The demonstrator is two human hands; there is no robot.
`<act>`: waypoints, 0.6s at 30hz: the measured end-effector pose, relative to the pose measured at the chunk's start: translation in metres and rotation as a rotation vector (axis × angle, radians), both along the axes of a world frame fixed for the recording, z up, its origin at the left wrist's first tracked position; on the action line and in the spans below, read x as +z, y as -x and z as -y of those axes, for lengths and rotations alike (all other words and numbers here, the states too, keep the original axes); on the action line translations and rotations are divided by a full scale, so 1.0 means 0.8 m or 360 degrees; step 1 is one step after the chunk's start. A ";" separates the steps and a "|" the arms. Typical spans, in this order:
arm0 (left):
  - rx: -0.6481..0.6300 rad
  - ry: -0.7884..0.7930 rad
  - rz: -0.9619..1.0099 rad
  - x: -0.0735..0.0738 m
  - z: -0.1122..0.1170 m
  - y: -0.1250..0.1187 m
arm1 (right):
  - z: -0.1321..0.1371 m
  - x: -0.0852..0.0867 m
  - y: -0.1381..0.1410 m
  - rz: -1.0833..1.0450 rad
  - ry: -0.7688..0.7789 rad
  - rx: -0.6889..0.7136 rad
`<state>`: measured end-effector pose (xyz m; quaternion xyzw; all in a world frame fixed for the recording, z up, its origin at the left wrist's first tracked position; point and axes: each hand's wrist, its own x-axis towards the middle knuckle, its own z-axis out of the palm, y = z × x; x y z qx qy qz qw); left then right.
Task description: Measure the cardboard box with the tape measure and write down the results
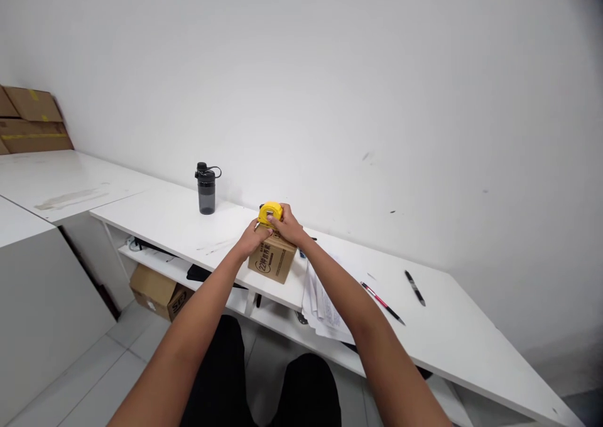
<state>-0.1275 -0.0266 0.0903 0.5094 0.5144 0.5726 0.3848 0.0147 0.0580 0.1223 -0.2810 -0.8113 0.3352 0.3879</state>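
Right hand (289, 227) grasped yellow tape measure (264, 213) above carton (276, 262) | left hand (249, 238) curled at tape measure's lower edge, hold unclear | bottle (206, 194) stood left of carton

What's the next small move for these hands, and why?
Probably draw a little blade from the yellow tape measure with the left hand, along the top of the small box: the right hand grips the case over the box, the left fingers sit close by its lower edge, and no long stretch of blade shows.
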 end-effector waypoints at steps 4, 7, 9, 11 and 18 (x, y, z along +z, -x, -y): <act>0.0033 0.0038 0.0018 0.000 0.001 -0.002 | 0.003 -0.001 -0.001 0.0202 -0.0119 -0.0048; 0.0056 0.0065 0.0056 0.002 0.002 -0.002 | 0.006 0.007 -0.004 0.0328 -0.0176 -0.0059; 0.0067 0.0069 0.0099 0.002 0.001 -0.002 | 0.007 0.014 -0.009 0.0367 -0.0207 -0.0039; 0.0087 0.0088 0.0124 0.003 0.000 -0.002 | 0.008 0.020 -0.021 0.0406 -0.0243 -0.0030; 0.0102 0.0168 0.0144 0.010 0.001 -0.006 | 0.007 0.018 -0.105 0.0421 -0.0165 -0.0046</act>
